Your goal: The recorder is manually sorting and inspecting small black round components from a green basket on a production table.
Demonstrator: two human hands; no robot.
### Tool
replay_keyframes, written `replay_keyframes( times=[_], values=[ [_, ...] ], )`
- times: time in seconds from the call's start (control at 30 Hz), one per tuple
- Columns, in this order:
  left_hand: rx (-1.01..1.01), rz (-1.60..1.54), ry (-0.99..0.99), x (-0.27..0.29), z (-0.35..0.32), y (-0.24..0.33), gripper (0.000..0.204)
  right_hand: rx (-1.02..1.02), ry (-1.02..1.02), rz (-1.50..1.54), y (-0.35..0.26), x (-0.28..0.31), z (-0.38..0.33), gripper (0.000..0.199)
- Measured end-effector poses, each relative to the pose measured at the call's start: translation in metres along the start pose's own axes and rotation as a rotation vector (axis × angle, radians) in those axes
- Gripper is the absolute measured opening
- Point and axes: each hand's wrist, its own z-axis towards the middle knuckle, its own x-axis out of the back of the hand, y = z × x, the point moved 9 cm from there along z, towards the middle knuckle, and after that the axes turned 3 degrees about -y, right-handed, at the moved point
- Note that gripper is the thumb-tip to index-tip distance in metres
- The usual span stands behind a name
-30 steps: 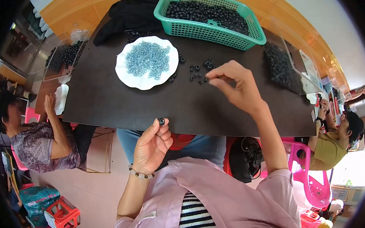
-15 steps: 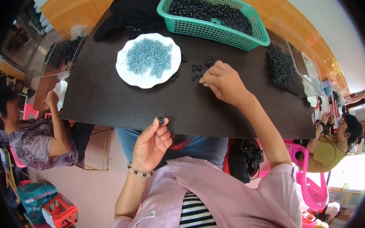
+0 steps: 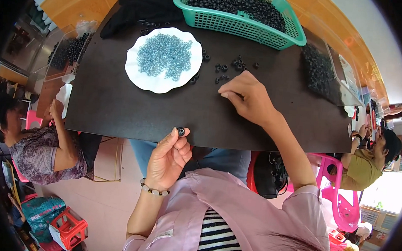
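Near the table's front edge, my left hand (image 3: 169,154) pinches a small black ring-shaped piece (image 3: 181,131) between thumb and forefinger. A pale hole shows in its end. My right hand (image 3: 248,98) is closed in a pinch just above the table, beside a loose cluster of small black pieces (image 3: 224,68). Whatever its fingertips hold, if anything, is too small to make out. Left of that cluster, a white wavy-rimmed plate (image 3: 155,87) bears a heap of clear bluish bead-like bits (image 3: 164,55).
A green basket (image 3: 242,30) full of black pieces stands at the back. Black cloth (image 3: 136,11) lies at the back left. At the right is a clear bin (image 3: 322,72) of dark pieces; another bin (image 3: 68,57) is at the left. A person sits on each side.
My right hand has drawn back slightly toward me from the loose black pieces, still pinched. My left hand keeps hold of the black ring-shaped piece. The view has shifted a little.
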Motion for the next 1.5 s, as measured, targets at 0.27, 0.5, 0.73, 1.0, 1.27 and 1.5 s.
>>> replay_keyframes(
  times=[0.27, 0.5, 0.73, 1.0, 1.27, 1.5],
  values=[
    [0.002, 0.001, -0.003, 0.001, 0.000, 0.000, 0.029, 0.098, -0.007, -0.180, -0.014, -0.008, -0.002, 0.014],
    [-0.014, 0.006, 0.001, 0.001, 0.000, 0.000, 0.029, -0.091, -0.014, 0.005, -0.009, -0.006, -0.004, 0.010],
    [0.012, 0.030, -0.023, -0.016, 0.000, -0.009, 0.030, -0.408, 0.127, 1.050, -0.014, -0.021, -0.038, 0.020],
    [0.062, 0.086, -0.065, -0.030, -0.002, -0.026, 0.031, -0.284, 0.202, 1.106, -0.044, -0.033, -0.048, 0.023],
    [0.061, 0.070, -0.060, -0.024, -0.004, -0.031, 0.025, -0.252, 0.192, 0.988, -0.056, -0.033, -0.052, 0.021],
    [0.057, 0.070, -0.083, -0.025, -0.005, -0.029, 0.022, -0.177, 0.214, 0.833, -0.065, -0.024, -0.051, 0.020]
  ],
)
